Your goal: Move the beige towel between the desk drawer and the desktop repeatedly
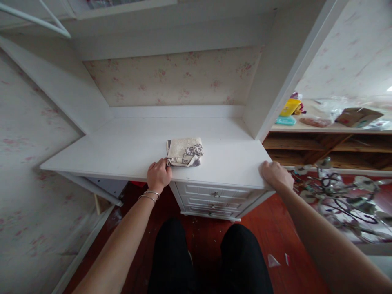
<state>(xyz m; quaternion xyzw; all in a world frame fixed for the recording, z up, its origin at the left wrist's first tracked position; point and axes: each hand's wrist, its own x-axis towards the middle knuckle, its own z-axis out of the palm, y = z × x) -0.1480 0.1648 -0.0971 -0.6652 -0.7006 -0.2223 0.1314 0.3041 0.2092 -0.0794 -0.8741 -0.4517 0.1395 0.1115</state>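
A folded cream cloth (185,151) with a dark floral print lies on the white desk top (128,147), near its front edge. My left hand (158,174), with two thin bangles at the wrist, is closed on the cloth's near left corner. My right hand (275,174) rests on the desk's front right corner, fingers curled over the edge and holding nothing else.
A white drawer unit (214,201) sits under the desk's right half. A white upright panel (275,77) bounds the desk on the right. Beyond it a wooden shelf (330,141) carries a yellow container, a cardboard box and bags. A chandelier-like metal fixture (339,196) lies on the red floor.
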